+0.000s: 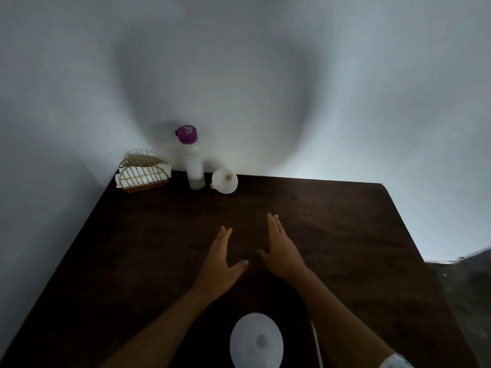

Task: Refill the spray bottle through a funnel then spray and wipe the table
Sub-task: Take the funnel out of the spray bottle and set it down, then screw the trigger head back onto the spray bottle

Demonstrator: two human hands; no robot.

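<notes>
Both hands lie flat and empty near the middle of the table (345,235), fingers straight, the left hand (220,258) just beside the right hand (281,251), thumbs nearly meeting. Between the forearms, at the near edge, sits a pale round object (256,341) I cannot identify. Along the far edge the bottle (195,160) with its purple cap stands upright, the white funnel (225,180) just beside it and a wire napkin holder (143,172) in the far left corner. The bottle looks like light, smooth, nearly empty plastic that tips easily, so take it around the mid-body. The funnel is stiff and light; lift it by the rim.

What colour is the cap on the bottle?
Purple, on the bottle cap, seen clearly in the head view.
</notes>
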